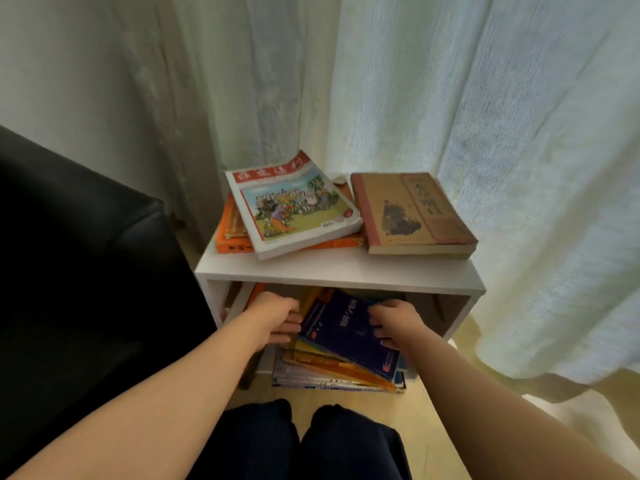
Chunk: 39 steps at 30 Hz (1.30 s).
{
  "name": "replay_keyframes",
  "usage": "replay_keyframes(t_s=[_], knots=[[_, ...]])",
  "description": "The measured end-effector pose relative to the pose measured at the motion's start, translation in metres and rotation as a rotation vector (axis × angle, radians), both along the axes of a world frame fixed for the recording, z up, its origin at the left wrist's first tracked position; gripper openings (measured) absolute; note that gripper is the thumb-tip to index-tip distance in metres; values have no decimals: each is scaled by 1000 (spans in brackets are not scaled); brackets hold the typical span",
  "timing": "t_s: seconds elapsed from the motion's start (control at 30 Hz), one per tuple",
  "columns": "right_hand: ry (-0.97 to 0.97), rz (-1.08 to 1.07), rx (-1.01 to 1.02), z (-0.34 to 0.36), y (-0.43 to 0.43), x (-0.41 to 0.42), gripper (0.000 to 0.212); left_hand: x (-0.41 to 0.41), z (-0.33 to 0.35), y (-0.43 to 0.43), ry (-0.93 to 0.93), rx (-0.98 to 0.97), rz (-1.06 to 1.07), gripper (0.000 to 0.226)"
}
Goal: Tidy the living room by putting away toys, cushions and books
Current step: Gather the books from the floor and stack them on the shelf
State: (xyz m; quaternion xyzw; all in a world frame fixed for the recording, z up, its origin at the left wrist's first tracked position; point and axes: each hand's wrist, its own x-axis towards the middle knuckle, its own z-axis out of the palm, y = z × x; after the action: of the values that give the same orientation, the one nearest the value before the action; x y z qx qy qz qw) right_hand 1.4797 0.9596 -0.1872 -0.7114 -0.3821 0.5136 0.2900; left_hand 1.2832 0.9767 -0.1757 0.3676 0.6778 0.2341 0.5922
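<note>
A small white shelf unit [339, 271] stands against the curtains. In its open lower compartment lies a leaning stack of books, topped by a dark blue book [346, 330] with orange and yellow ones [332, 365] under it. My left hand [277, 317] grips the stack's left edge, fingers curled round it. My right hand [391, 323] grips the blue book's right edge. On the shelf top rest a white illustrated book [294, 206] over an orange book [232, 244], and a brown old book [412, 213] to the right.
A black leather sofa arm [86, 244] stands close on the left. Pale curtains [519, 133] hang behind and to the right, pooling on the light wooden floor [429, 427]. My knees in dark trousers [301, 441] are just before the shelf.
</note>
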Motion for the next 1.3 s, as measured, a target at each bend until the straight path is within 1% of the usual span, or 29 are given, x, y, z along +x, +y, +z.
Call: replay_keyframes(t_s=[0.07,0.13,0.2,0.27,0.3,0.33,0.37,0.4,0.43,0.47,0.5,0.53,0.57,0.63,0.67,0.73,0.8,0.87,0.93,1.0,1.07,1.13,1.2,1.23,1.3], knots=[[-1,61,55,30,-8,-7,11,-7,32,-8,15,20,-47,27],[-11,124,96,56,-12,-13,10,-14,62,-14,29,8,-146,31],[4,150,154,77,-11,-19,11,-18,85,-14,36,90,-180,29],[-21,138,252,94,-7,-26,12,-20,100,-6,31,288,-29,23],[-59,130,307,99,-4,-30,13,-21,103,1,69,386,72,21],[-122,130,362,102,-1,-33,15,-23,105,9,146,459,149,19],[-207,139,421,104,2,-37,17,-25,104,16,235,492,183,20],[-312,155,484,105,4,-40,19,-26,102,20,349,487,136,24],[-449,179,550,103,7,-43,20,-24,99,24,420,439,55,30],[-605,219,609,101,8,-44,22,-21,95,28,427,380,-3,35],[-744,275,662,96,14,-48,25,-20,89,33,381,339,-20,40],[-841,331,695,92,17,-50,28,-17,84,37,290,308,-8,44],[-897,382,707,88,21,-53,32,-14,82,38,147,292,60,46],[-938,463,696,83,28,-58,41,-12,80,41,-129,209,289,49],[-952,496,688,82,31,-60,44,-13,79,44,-194,187,386,48],[-983,557,667,79,40,-64,51,-16,78,52,-220,163,471,36],[-1001,610,642,77,44,-67,58,-20,84,56,-224,142,422,28],[-1012,610,655,74,49,-71,61,-26,89,60,-269,129,335,22],[-994,556,694,74,54,-75,56,-34,93,60,-308,153,248,20],[-953,517,717,76,57,-76,47,-41,94,56,-303,164,145,23],[-928,519,711,78,56,-77,43,-42,93,51,-317,150,114,22],[-929,519,706,79,50,-78,41,-37,92,51,-398,159,185,27],[-969,554,699,80,43,-81,42,-34,89,57,-491,176,306,39],[-985,582,693,81,41,-80,43,-33,88,59,-489,180,347,44],[-974,626,659,81,39,-75,47,-35,82,61,-333,230,389,47]])
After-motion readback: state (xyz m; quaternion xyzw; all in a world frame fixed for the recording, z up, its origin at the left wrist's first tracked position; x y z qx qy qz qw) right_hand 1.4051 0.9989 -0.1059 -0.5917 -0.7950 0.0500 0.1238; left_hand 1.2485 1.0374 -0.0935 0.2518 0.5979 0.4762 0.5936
